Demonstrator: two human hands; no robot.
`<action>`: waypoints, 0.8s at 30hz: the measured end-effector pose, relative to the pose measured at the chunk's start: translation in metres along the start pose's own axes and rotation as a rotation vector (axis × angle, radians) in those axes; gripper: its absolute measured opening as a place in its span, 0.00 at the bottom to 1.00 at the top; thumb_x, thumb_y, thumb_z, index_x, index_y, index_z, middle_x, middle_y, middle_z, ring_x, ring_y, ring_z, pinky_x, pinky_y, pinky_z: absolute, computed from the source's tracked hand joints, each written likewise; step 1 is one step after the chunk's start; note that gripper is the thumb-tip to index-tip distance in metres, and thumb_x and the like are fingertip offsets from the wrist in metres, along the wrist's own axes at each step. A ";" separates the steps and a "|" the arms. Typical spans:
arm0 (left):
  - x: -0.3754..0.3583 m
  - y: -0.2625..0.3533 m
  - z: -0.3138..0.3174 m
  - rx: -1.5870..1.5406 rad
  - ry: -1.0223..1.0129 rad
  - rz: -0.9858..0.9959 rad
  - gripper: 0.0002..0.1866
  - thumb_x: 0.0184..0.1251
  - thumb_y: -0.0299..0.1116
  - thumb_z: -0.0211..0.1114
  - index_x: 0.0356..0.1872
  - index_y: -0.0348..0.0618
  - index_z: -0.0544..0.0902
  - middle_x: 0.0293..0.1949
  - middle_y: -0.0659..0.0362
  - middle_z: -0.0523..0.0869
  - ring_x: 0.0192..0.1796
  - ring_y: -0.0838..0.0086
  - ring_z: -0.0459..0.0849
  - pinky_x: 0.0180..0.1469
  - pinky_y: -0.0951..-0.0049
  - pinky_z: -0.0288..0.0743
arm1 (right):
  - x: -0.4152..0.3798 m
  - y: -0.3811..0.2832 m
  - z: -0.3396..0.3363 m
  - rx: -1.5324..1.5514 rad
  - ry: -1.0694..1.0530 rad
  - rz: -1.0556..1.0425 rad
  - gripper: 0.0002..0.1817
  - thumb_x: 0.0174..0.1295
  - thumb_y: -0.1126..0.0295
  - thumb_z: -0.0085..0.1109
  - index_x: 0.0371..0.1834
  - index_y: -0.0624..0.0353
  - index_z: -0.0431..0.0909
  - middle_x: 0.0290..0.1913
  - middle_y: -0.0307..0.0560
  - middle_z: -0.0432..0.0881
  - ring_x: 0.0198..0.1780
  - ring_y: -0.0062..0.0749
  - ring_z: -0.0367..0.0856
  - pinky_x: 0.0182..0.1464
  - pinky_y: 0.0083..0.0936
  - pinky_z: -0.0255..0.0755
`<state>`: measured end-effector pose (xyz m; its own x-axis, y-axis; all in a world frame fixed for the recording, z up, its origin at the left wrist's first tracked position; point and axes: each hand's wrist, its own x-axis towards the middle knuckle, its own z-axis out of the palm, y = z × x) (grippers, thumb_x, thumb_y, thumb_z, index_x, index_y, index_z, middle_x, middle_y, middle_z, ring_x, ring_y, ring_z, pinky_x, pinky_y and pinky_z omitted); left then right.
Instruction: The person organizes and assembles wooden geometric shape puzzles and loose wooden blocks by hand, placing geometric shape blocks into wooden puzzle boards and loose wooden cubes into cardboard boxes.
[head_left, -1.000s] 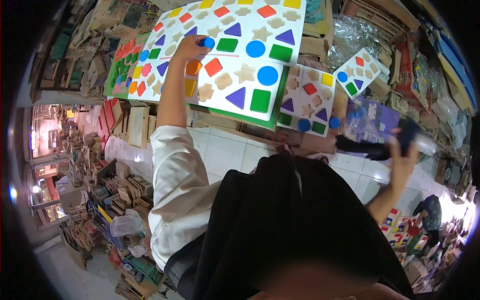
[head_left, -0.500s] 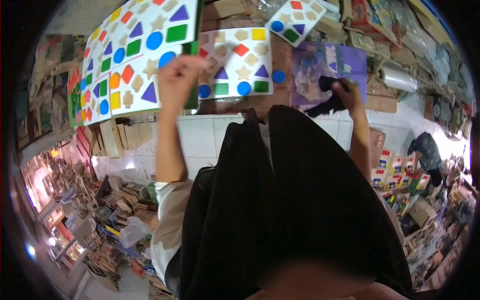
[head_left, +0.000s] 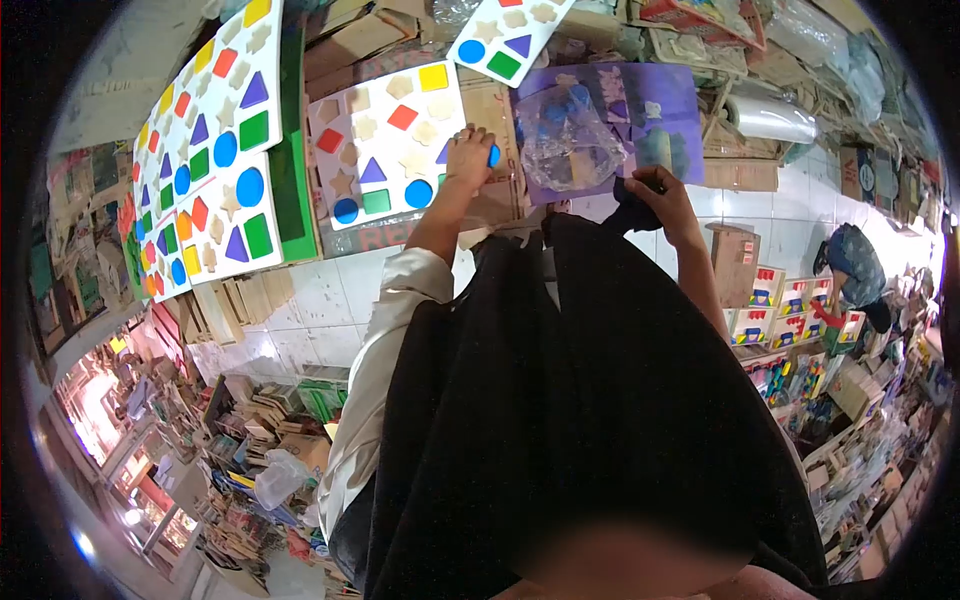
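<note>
My left hand is at the right edge of a white shape board, back of the hand up. A blue disc shows between its thumb and fingers, just beside the board. The board carries yellow, red, purple, green and blue shapes, with bare wood-coloured ones among them; my hand hides part of a purple triangle. My right hand is closed on a bunched dark cloth, near the front edge of a purple board. Crumpled clear plastic lies on that purple board, covering some blue pieces.
More white shape boards overlap on the left, above a green board. A smaller shape board lies at the back. A plastic roll stands right. A person crouches by boxed toys at far right.
My left hand has come down from above the left boards and moved right to the blue disc. My right hand has drawn the cloth nearer to me. The view has shifted right.
</note>
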<state>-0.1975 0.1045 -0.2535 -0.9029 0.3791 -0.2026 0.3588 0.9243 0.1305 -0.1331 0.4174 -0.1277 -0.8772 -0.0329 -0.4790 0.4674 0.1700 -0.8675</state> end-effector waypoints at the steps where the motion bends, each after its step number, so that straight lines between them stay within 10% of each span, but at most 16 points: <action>1: 0.003 0.000 -0.006 -0.028 -0.073 -0.067 0.35 0.37 0.36 0.73 0.54 0.53 0.70 0.54 0.62 0.71 0.58 0.65 0.67 0.55 0.57 0.62 | 0.000 -0.005 -0.004 0.018 0.005 -0.011 0.12 0.52 0.66 0.64 0.33 0.62 0.76 0.29 0.40 0.77 0.31 0.21 0.74 0.36 0.18 0.69; 9: 0.005 0.041 0.002 -0.221 0.274 -0.031 0.28 0.46 0.37 0.68 0.52 0.50 0.70 0.44 0.57 0.77 0.48 0.64 0.74 0.47 0.62 0.68 | 0.001 -0.003 -0.030 0.073 0.031 -0.065 0.15 0.50 0.65 0.66 0.37 0.61 0.77 0.28 0.39 0.76 0.24 0.18 0.72 0.21 0.15 0.66; 13: 0.024 0.103 0.045 -1.092 -0.293 -0.028 0.14 0.56 0.32 0.55 0.42 0.38 0.75 0.39 0.44 0.78 0.40 0.50 0.77 0.42 0.60 0.72 | -0.018 0.021 -0.045 0.002 0.083 0.011 0.14 0.51 0.67 0.65 0.37 0.63 0.77 0.29 0.40 0.78 0.30 0.19 0.73 0.33 0.17 0.68; 15: 0.052 0.121 0.078 -0.756 0.076 0.320 0.12 0.57 0.30 0.51 0.40 0.36 0.76 0.39 0.43 0.78 0.41 0.48 0.77 0.43 0.58 0.72 | -0.031 0.041 -0.057 -0.102 0.112 0.108 0.14 0.51 0.68 0.64 0.37 0.66 0.77 0.30 0.42 0.80 0.32 0.21 0.75 0.37 0.20 0.70; 18: 0.110 0.122 0.115 -0.559 -0.344 -0.006 0.15 0.55 0.28 0.54 0.43 0.33 0.74 0.45 0.41 0.76 0.44 0.52 0.77 0.47 0.62 0.72 | -0.060 0.072 -0.072 -0.137 0.251 0.254 0.15 0.49 0.66 0.64 0.35 0.66 0.78 0.31 0.43 0.80 0.34 0.22 0.75 0.41 0.21 0.69; 24: 0.192 0.106 0.239 -0.321 0.232 -0.250 0.20 0.58 0.34 0.54 0.52 0.37 0.71 0.48 0.43 0.75 0.54 0.53 0.72 0.57 0.57 0.62 | -0.110 0.127 -0.097 -0.071 0.318 0.473 0.11 0.53 0.72 0.59 0.37 0.67 0.76 0.34 0.43 0.80 0.35 0.23 0.75 0.40 0.21 0.69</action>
<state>-0.2760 0.2858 -0.5109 -0.9946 0.0924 -0.0480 0.0651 0.9116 0.4060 0.0118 0.5386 -0.1727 -0.5693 0.3590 -0.7396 0.8183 0.1605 -0.5519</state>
